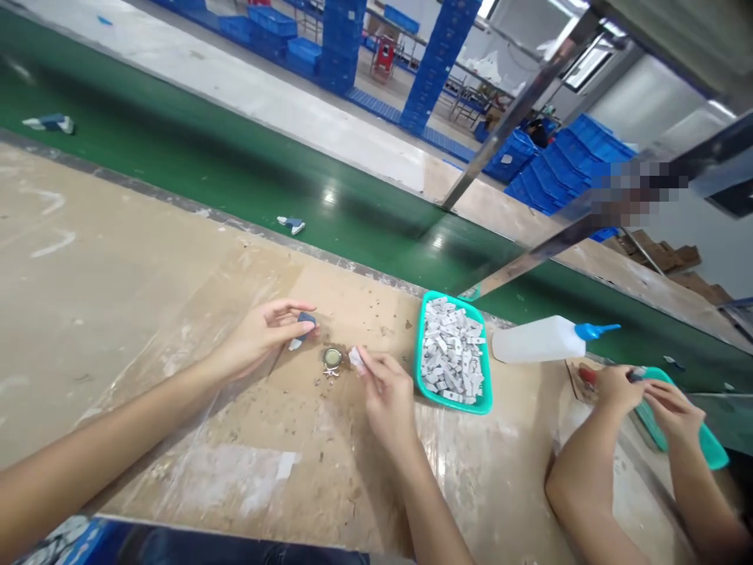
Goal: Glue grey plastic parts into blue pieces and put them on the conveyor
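Note:
My left hand [274,329] is closed on a small dark-blue and white plastic part [304,320], pinched between thumb and fingers. In my right hand [385,384] a small whitish piece [355,357] is held between thumb and forefinger. On the table between the two hands sits a small round metal dish [332,359] with a pale centre; my hands are apart from it. Right of my right hand stands a green basket [420,357] heaped with small light-grey plastic pieces [452,349].
A white bottle with a blue nozzle [538,341] lies beyond the basket. At the right a co-worker's hands [623,392] work near another green basket [714,447]. A green conveyor belt [235,188] carries blue-and-white parts [291,225]. A metal post [518,271] rises behind the basket.

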The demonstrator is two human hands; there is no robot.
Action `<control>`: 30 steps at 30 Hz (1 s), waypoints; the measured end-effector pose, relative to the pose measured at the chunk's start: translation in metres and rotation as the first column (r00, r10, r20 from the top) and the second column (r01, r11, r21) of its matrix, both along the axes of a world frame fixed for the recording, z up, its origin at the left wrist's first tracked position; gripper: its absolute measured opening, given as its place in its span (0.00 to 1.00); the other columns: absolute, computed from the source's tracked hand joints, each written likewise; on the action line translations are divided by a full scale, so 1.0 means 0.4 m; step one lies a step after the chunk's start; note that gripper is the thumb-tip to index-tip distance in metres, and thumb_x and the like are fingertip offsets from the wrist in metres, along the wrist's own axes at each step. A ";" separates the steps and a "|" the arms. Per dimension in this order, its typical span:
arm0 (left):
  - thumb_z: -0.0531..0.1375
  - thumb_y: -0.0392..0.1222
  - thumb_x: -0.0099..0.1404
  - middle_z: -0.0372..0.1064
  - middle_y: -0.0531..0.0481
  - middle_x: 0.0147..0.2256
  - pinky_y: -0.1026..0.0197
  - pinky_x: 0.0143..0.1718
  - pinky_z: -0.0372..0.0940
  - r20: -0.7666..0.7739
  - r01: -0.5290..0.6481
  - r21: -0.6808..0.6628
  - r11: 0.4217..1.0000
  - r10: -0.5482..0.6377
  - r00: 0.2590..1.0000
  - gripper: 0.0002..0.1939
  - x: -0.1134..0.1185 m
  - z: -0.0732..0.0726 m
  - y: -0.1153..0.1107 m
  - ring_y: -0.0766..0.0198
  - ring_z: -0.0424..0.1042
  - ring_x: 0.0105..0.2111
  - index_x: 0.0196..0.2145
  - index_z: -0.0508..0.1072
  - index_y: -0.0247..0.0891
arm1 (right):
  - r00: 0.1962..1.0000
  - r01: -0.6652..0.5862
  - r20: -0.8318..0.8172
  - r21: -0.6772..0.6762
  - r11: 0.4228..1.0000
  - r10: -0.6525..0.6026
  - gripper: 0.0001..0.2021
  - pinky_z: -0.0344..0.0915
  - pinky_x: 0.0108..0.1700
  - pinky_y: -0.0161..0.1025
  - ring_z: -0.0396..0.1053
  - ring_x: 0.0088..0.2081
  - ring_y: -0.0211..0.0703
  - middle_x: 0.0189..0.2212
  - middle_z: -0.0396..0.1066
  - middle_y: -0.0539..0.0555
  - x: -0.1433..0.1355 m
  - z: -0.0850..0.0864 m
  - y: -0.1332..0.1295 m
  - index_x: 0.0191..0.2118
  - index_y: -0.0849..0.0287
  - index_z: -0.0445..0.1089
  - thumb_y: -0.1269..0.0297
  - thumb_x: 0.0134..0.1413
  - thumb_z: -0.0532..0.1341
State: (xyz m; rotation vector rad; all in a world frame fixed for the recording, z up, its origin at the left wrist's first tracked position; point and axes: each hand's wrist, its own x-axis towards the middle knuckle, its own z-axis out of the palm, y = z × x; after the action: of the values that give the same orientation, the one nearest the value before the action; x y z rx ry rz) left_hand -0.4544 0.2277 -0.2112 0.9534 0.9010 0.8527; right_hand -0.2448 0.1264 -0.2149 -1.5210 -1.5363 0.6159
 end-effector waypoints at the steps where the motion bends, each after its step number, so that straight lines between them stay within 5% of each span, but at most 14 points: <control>1: 0.72 0.42 0.54 0.74 0.49 0.37 0.62 0.45 0.66 0.016 -0.013 -0.019 1.000 0.013 1.000 0.20 -0.006 -0.003 -0.002 0.62 0.76 0.38 0.43 0.74 0.38 | 1.000 -0.001 -0.011 0.000 1.000 0.001 0.16 0.71 0.43 0.36 0.73 0.39 0.39 0.38 0.75 0.55 -0.018 -0.017 0.004 0.53 0.55 0.72 0.70 0.61 0.57; 6: 0.74 0.39 0.50 0.75 0.49 0.35 0.63 0.41 0.68 0.123 -0.022 -0.131 0.991 0.039 0.992 0.20 -0.031 -0.004 0.007 0.63 0.77 0.34 0.40 0.76 0.36 | 0.990 0.141 0.013 0.117 0.983 -0.144 0.13 0.72 0.42 0.39 0.74 0.39 0.40 0.39 0.76 0.56 -0.057 -0.077 0.014 0.49 0.57 0.73 0.67 0.58 0.62; 10: 0.73 0.39 0.50 0.76 0.46 0.32 0.62 0.37 0.68 0.168 -0.046 -0.175 0.984 0.076 0.983 0.18 -0.047 0.007 0.011 0.63 0.76 0.30 0.38 0.76 0.33 | 0.986 0.074 0.128 0.218 0.973 -0.103 0.12 0.73 0.41 0.39 0.74 0.38 0.40 0.38 0.76 0.55 -0.060 -0.095 0.016 0.46 0.57 0.75 0.71 0.56 0.63; 17: 0.74 0.40 0.49 0.77 0.46 0.34 0.63 0.35 0.67 0.143 -0.023 -0.117 0.993 0.040 0.989 0.20 -0.053 0.001 0.017 0.65 0.75 0.31 0.39 0.77 0.32 | 0.947 0.039 0.295 0.287 0.957 -0.127 0.16 0.74 0.39 0.40 0.74 0.36 0.39 0.36 0.75 0.53 -0.064 -0.106 0.020 0.48 0.51 0.75 0.73 0.54 0.64; 30: 0.73 0.34 0.48 0.77 0.46 0.33 0.60 0.33 0.68 0.154 -0.026 -0.186 0.982 0.055 0.987 0.18 -0.046 -0.013 0.022 0.61 0.76 0.30 0.38 0.76 0.31 | 0.950 0.013 0.295 0.288 0.957 -0.102 0.19 0.73 0.36 0.39 0.73 0.34 0.38 0.35 0.74 0.51 -0.073 -0.100 0.022 0.48 0.48 0.75 0.76 0.52 0.65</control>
State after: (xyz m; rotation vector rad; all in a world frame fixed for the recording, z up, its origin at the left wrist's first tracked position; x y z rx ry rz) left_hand -0.4728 0.2367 -0.2164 0.6995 0.8476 0.8522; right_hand -0.2739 0.1350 -0.2551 -1.4803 -1.7209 0.1149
